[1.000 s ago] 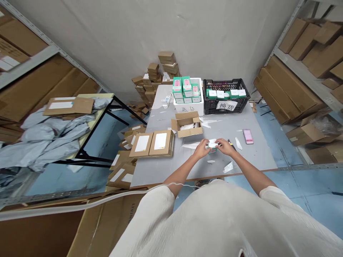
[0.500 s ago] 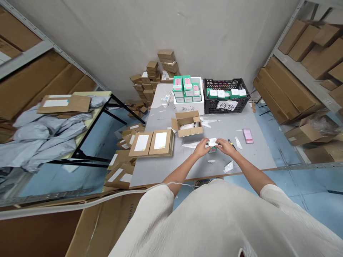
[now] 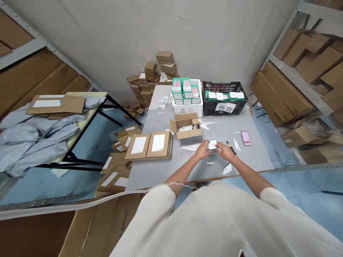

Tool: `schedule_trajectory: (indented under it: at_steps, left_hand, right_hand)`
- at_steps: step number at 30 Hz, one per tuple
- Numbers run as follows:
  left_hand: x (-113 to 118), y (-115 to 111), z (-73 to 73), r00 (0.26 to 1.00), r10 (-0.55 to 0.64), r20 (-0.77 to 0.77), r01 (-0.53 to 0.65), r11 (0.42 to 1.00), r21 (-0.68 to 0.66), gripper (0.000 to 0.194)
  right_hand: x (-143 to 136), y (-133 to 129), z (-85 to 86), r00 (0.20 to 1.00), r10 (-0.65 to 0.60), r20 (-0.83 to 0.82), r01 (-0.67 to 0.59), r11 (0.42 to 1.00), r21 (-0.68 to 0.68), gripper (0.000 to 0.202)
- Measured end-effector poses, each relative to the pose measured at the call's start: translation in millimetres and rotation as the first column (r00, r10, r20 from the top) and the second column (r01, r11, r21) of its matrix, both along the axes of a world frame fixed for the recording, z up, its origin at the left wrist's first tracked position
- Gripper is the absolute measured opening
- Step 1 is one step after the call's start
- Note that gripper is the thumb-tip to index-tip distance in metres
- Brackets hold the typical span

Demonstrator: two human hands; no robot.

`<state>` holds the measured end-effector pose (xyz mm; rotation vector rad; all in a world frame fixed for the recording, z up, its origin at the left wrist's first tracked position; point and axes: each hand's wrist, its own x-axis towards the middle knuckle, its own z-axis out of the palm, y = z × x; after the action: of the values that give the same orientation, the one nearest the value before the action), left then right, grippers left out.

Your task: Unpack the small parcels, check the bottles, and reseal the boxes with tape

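Between my two hands, low over the grey table, is a small green and white box (image 3: pixel 212 145). My left hand (image 3: pixel 203 150) grips its left side with bent fingers. On the right side, my right hand (image 3: pixel 224 150) holds the same box, its fingers near the white top. An opened cardboard box (image 3: pixel 187 132) with white material inside stands behind my left hand. To the right of my right hand lies a black and yellow cutter (image 3: pixel 232 148), with a white scrap (image 3: pixel 237 145) beside it.
Two labelled cartons (image 3: pixel 158 145) lie on the table's left. At the back, a white bin (image 3: pixel 187 109) holds green boxes beside a black crate (image 3: pixel 238 108). A pink object (image 3: pixel 245 138) lies right. Grey bags (image 3: pixel 40 137) cover a side table.
The small box has turned and tilted between my hands, showing its white top differently. My right hand has shifted slightly, and more of the cutter shows. The whole view has moved a little.
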<state>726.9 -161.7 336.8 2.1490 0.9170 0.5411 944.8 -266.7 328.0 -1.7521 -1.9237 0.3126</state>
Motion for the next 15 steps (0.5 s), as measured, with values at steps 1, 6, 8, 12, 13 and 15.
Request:
schedule_trajectory:
  at_steps: [1,6,8,12,13,15]
  left_hand:
    - [0.6,1.4,-0.1,1.000,0.009,-0.009,-0.009,1.000,-0.002,0.055]
    - [-7.6,14.7,13.4,0.994,0.093,0.058,-0.093,0.996,-0.014,0.045]
    - [-12.3,24.2,26.8,0.982,0.151,0.111,-0.143,0.987,-0.074,0.042]
    - [-19.1,48.6,57.8,0.937,0.209,0.281,-0.156,0.967,-0.200,0.032]
    - [-20.8,54.7,64.4,0.920,0.228,0.320,-0.163,0.962,-0.217,0.031]
    - [-25.0,65.6,74.7,0.897,0.246,0.368,-0.155,0.954,-0.258,0.029]
  right_hand:
    - [-1.3,-0.4,0.9,1.000,-0.003,-0.021,0.002,1.000,-0.010,0.032]
    - [-11.6,-3.2,8.1,0.973,-0.040,-0.227,0.027,0.998,-0.061,0.051]
    - [-17.4,-2.3,11.3,0.936,-0.114,-0.332,0.091,0.992,-0.086,0.050]
    - [-28.3,5.5,20.0,0.820,-0.169,-0.546,0.125,0.985,-0.117,0.042]
    - [-30.5,8.1,23.2,0.786,-0.163,-0.596,0.113,0.986,-0.120,0.043]
    - [-35.0,12.9,30.6,0.722,-0.144,-0.676,0.079,0.989,-0.126,0.047]
